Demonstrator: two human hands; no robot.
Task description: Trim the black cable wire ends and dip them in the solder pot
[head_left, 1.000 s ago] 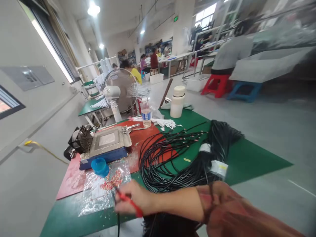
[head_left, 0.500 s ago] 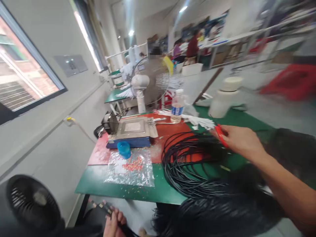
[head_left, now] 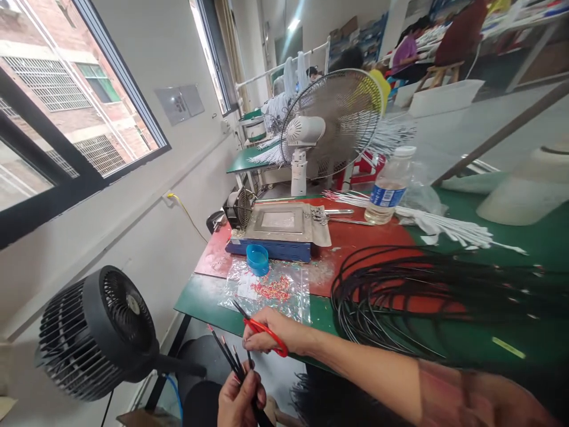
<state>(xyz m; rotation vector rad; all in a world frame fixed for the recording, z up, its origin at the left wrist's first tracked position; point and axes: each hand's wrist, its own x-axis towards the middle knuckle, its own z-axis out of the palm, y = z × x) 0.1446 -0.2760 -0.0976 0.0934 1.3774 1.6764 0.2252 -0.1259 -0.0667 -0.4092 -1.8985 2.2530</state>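
Note:
At the bottom centre, my left hand (head_left: 242, 394) is closed around several black cables (head_left: 232, 357) whose pinkish, stripped-looking ends point up and left. Just above it, my right hand (head_left: 265, 331) grips red-handled scissors (head_left: 274, 340), with the dark blades pointing up-left past the fingers. The right fingertips also touch the upper end of one black cable at the left hand. A large coil of black cable (head_left: 368, 296) lies on the table to the right of my hands. Behind them is a clear plastic bag (head_left: 299, 303) with small red and yellow bits (head_left: 274, 289) on it.
On the green table (head_left: 207, 305) stand a blue heated-plate device (head_left: 284, 252), a blue cup (head_left: 256, 261), a bottle (head_left: 384, 196) and white wires (head_left: 448, 225). A black fan (head_left: 127, 320) is at left, a big standing fan (head_left: 331, 124) behind. People sit farther back.
My right hand has come left with the scissors, from the coil to beside my left hand. The left hand has risen slightly with the cables. The view has turned left.

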